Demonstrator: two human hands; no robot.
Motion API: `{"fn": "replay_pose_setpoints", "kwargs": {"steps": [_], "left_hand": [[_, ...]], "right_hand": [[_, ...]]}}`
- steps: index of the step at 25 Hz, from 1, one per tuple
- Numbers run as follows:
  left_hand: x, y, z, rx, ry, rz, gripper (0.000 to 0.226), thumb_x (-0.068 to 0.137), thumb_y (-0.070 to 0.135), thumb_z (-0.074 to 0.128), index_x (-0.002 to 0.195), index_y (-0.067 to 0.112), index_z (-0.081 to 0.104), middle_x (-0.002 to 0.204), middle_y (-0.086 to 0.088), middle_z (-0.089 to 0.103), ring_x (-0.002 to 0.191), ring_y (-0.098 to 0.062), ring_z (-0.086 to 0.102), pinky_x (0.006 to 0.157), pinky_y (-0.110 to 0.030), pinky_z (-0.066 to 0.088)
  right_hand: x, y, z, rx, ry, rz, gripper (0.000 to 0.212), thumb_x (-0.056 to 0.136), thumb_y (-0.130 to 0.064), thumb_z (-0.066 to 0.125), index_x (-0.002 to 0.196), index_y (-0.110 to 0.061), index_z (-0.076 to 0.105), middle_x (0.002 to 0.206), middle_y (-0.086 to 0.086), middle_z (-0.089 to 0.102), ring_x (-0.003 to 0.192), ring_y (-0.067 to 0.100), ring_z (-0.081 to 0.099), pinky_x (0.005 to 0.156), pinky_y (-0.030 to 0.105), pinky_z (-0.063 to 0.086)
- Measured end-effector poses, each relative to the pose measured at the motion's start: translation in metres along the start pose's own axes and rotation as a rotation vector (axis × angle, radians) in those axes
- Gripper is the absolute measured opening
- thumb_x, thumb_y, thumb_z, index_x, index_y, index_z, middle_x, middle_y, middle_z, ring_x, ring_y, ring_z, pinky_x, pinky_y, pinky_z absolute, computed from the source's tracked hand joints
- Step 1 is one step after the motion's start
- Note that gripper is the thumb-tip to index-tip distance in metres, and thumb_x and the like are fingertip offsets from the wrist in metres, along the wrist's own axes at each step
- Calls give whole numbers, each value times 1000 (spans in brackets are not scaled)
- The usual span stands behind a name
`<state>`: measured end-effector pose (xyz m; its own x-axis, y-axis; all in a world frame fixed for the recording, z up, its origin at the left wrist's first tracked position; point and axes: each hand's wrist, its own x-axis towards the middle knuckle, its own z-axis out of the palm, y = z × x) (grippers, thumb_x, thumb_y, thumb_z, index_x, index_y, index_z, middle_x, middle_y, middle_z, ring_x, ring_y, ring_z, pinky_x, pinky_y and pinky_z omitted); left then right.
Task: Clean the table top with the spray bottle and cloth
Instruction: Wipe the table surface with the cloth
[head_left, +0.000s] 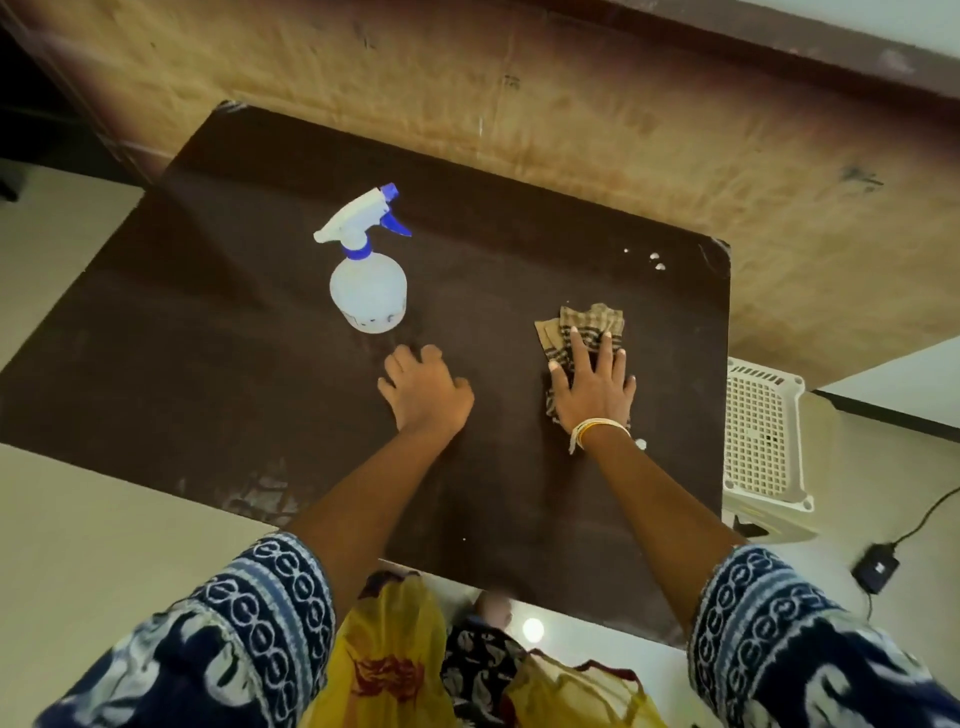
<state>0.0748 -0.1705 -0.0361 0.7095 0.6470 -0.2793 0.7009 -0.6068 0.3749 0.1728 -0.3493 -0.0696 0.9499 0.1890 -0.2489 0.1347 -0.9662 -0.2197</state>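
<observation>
A white spray bottle (368, 288) with a blue trigger and collar stands upright on the dark brown table top (234, 338), left of centre. My left hand (426, 392) rests on the table just below and right of the bottle, fingers curled, holding nothing. To the right lies a beige checked cloth (589, 322). My right hand (592, 387), with bangles at the wrist, lies flat on the cloth with fingers spread, pressing it to the table. A few white specks (655, 260) sit near the far right corner.
A white perforated plastic stool (763, 441) stands beside the table's right edge. A black adapter with cable (875, 566) lies on the floor at right. A tan wall runs behind the table. Yellow cloth (389, 649) hangs below the near edge.
</observation>
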Motion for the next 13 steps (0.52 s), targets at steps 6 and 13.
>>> {"fn": "replay_pose_setpoints", "kwargs": {"steps": [6, 13], "left_hand": [[-6, 22, 27, 43, 119, 244, 38, 90, 24, 56, 127, 19, 49, 147, -9, 35, 142, -26, 24, 116, -56, 14], [23, 60, 58, 156, 113, 432, 45, 94, 28, 51, 137, 16, 44, 151, -9, 33, 144, -25, 24, 117, -56, 13]], "right_hand": [[-14, -33, 32, -73, 69, -388, 47, 99, -48, 34, 145, -39, 40, 161, 13, 21, 146, 43, 15, 117, 55, 18], [101, 32, -11, -85, 150, -262, 45, 100, -38, 35, 145, -37, 40, 161, 8, 22, 147, 37, 19, 117, 51, 19]]}}
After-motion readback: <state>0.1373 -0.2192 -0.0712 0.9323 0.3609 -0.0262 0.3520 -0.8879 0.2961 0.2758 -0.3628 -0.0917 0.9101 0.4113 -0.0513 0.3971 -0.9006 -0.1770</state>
